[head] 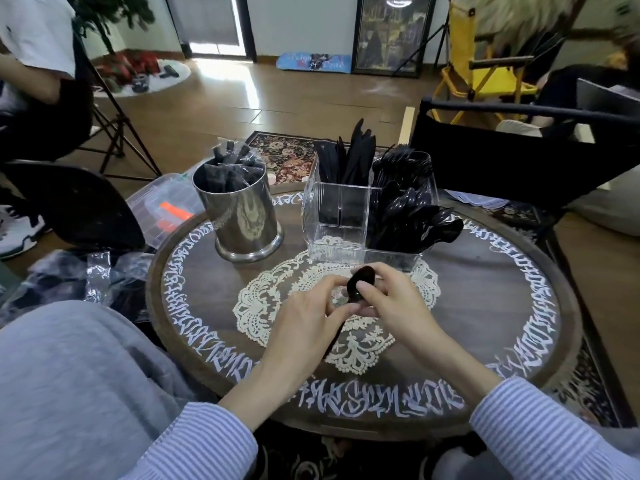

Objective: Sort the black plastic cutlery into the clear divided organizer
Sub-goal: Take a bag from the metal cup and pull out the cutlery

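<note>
Two grips (pixel 313 315) (pixel 391 306) round blk spoon (pixel 360 284)

On the table (pixel 485 306) — metal cup (pixel 242 216) left, organizer (pixel 341 216) right, doily (pixel 263 306) before them.

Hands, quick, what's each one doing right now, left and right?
Left hand: fingers curled, pinching the black spoon just below its bowl.
Right hand: fingers curled round the same spoon's bowl, over the lace doily.
</note>
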